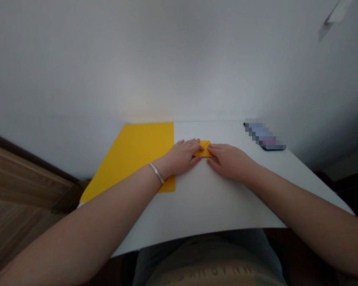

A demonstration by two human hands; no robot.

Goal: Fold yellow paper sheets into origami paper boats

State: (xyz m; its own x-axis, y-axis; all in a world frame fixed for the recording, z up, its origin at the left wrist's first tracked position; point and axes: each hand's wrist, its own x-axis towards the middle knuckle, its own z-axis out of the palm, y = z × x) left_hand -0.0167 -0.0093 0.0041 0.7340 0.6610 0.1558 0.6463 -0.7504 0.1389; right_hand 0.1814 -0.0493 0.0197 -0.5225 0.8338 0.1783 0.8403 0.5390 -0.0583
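A small folded piece of yellow paper [205,148] lies on the white table between my two hands, with a crease line showing on its top. My left hand [183,156] covers its left part, fingers stretched over the top and thumb at the near edge. At the right end, my right hand [228,159] holds the paper between fingers and thumb. The fingers hide both ends of the folded piece.
A large yellow sheet [131,151] lies flat on the left of the white table [203,206], partly under my left forearm. A phone [264,137], its screen blurred out, lies at the back right. A wall [179,59] stands behind the table.
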